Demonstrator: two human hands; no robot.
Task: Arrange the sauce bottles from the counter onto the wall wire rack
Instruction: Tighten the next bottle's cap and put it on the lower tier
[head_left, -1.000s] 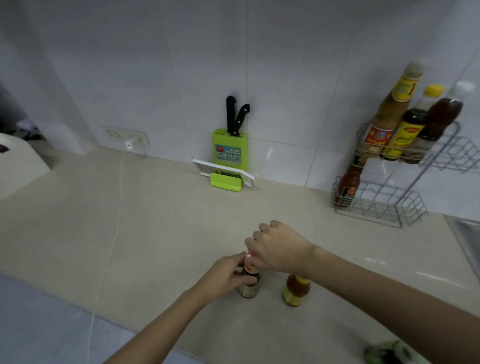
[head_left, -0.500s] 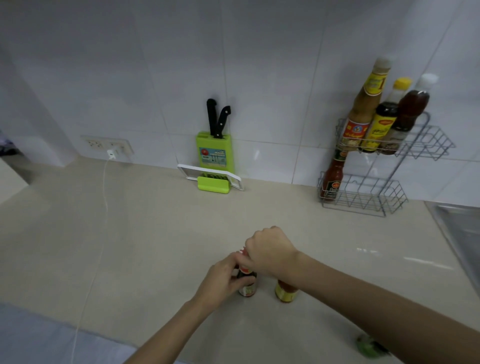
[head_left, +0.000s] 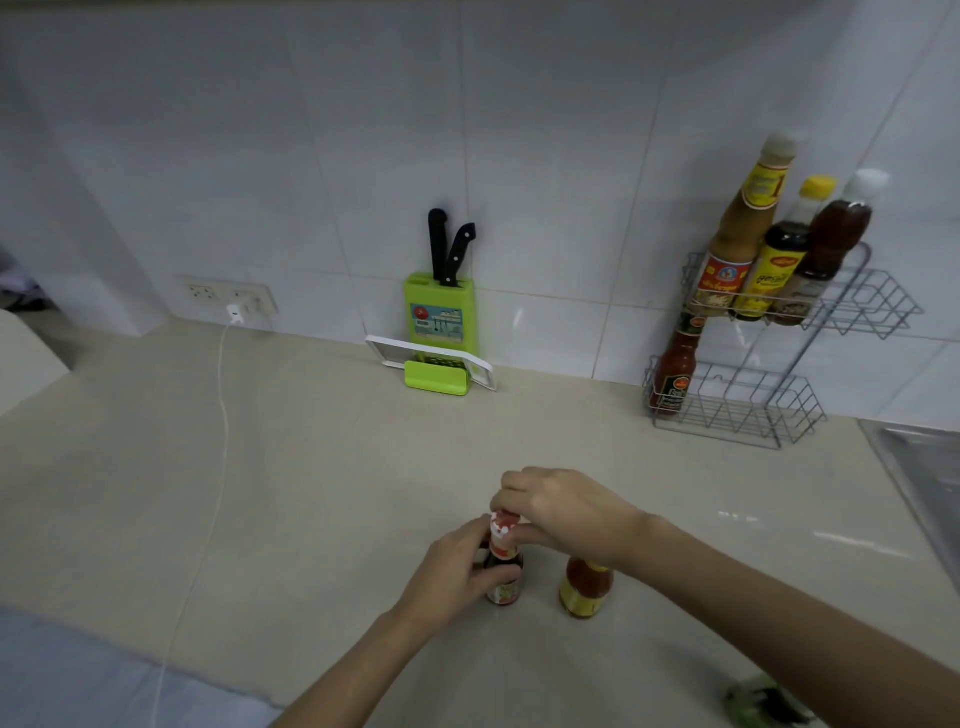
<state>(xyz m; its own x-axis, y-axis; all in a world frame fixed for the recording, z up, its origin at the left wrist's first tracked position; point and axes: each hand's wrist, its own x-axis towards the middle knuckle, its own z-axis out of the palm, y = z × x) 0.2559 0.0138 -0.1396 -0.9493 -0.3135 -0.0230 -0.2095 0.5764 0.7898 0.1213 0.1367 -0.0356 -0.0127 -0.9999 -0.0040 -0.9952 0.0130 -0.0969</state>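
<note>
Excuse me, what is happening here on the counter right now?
A person is handling a small dark sauce bottle standing on the counter. The left hand grips its body while the right hand holds its red cap. An orange sauce bottle stands just beside it, untouched. The wire rack by the wall already carries four bottles: three on the upper shelf, one red bottle on the lower one.

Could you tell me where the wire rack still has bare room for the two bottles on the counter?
The lower basket is bare right of the red sauce bottle. The upper basket is bare right of the three tall bottles, which crowd its left end.
</note>
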